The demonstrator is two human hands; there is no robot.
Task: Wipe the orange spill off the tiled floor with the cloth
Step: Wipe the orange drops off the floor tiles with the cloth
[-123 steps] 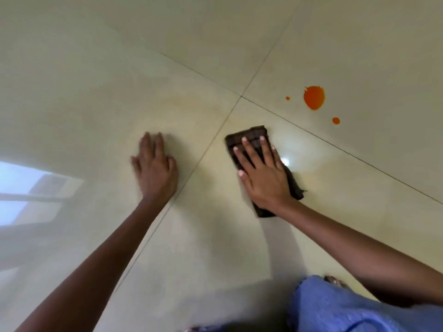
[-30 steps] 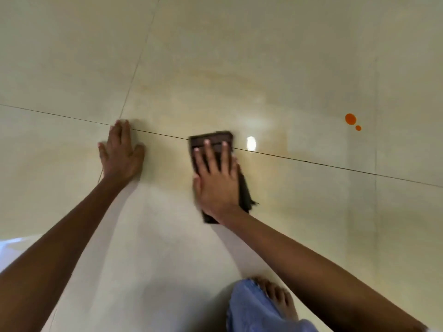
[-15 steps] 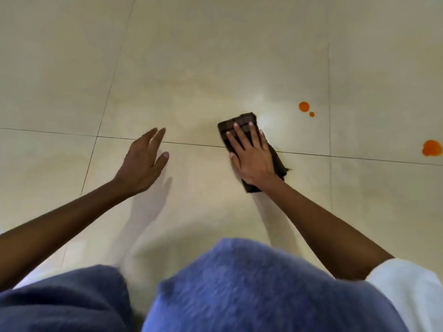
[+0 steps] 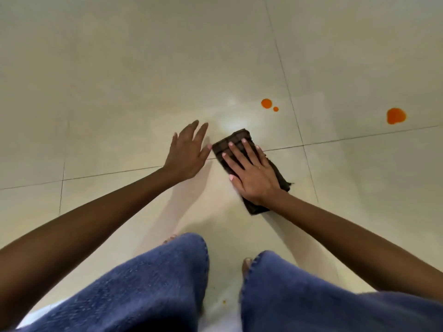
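Floor [image 4: 119,68]: pale glossy tiles with thin dark joints; two joints cross just right of the cloth.
Trousers [image 4: 153,283]: blue, loose legs fill the lower part of the view, nearer the camera than the cloth; bare toes show at both hems.
Left hand [image 4: 188,152]: spread wide with fingers apart, nothing in it, just left of the cloth; its thumb tip sits at the cloth's left edge, and whether the two touch I cannot tell. Whether the palm rests on the floor or hangs just over it I cannot tell either.
Right hand [image 4: 253,173]: laid flat on top of the cloth, fingers stretched out and slightly apart, pressing it to the floor rather than curling round it.
Cloth [image 4: 233,140]: dark brown, folded into a long pad, lying slantwise across a tile joint; its far end and near corner stick out from under the right hand.
Large orange spot [image 4: 395,115]: well to the right of the cloth, on the next tile over, beyond the joint.
Small orange spots [image 4: 266,103]: a round drop with a tinier one touching close beside it, a little beyond the cloth's far end and to its right, apart from the cloth.
Containers: there is nothing to report.
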